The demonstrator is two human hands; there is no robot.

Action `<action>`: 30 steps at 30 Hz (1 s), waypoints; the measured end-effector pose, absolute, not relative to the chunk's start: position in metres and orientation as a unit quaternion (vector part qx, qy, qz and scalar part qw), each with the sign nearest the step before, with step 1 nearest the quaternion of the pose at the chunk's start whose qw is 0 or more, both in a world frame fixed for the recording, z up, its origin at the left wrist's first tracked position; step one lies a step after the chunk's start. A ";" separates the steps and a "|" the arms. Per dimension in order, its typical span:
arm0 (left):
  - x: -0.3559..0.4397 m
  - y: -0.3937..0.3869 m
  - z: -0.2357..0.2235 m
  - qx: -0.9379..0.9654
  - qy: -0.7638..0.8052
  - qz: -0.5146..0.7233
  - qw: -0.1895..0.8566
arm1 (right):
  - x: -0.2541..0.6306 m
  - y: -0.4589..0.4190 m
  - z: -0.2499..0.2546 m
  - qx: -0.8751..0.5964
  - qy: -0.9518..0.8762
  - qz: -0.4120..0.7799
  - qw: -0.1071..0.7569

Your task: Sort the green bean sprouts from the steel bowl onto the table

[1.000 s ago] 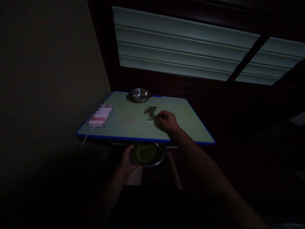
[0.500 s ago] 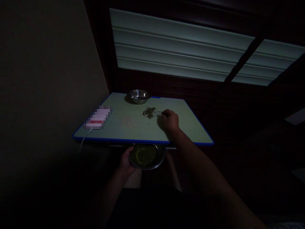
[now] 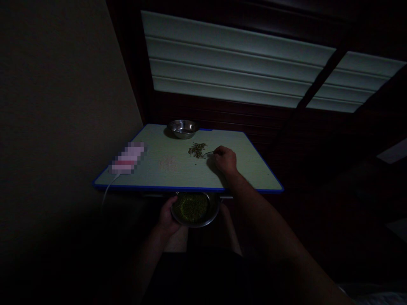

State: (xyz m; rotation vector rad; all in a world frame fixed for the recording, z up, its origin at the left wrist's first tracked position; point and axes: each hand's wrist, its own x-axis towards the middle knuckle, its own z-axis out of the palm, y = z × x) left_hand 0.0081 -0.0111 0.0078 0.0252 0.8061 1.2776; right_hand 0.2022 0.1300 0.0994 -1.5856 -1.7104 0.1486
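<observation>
My left hand (image 3: 168, 216) grips the rim of a metal bowl (image 3: 212, 219) below the table's front edge. Many small green beans (image 3: 190, 207) lie in this bowl. On the tabletop, my right hand (image 3: 225, 159) is closed around the handle of a slim metal spoon (image 3: 208, 153). Its tip reaches the right side of a loose pile of small brownish beans (image 3: 197, 149). To the left of that pile, a patch of pale small grains (image 3: 169, 163) is spread on the surface. Dim light hides finer detail.
A second metal bowl (image 3: 183, 129) stands at the back of the pale table (image 3: 248, 176), which has a blue rim. A blurred-out pinkish device (image 3: 127, 158) with a white cable (image 3: 108, 189) lies at the left. A wall and a dark-framed panelled window border the table.
The spoon's tip has shifted slightly down along the right side of the bean pile. My left hand keeps the bowl in place. The whole view has moved a little.
</observation>
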 end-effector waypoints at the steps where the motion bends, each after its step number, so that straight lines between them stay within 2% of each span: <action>1: 0.008 -0.011 0.007 0.012 0.365 0.579 0.729 | 0.202 0.130 0.100 -0.630 -0.666 0.056 0.395; 15: 0.009 -0.009 0.006 0.017 0.367 0.567 0.737 | 0.204 0.116 0.112 -0.696 -0.591 0.078 0.399; 30: 0.009 -0.009 0.005 0.011 0.346 0.574 0.742 | 0.201 0.115 0.109 -0.660 -0.636 0.112 0.384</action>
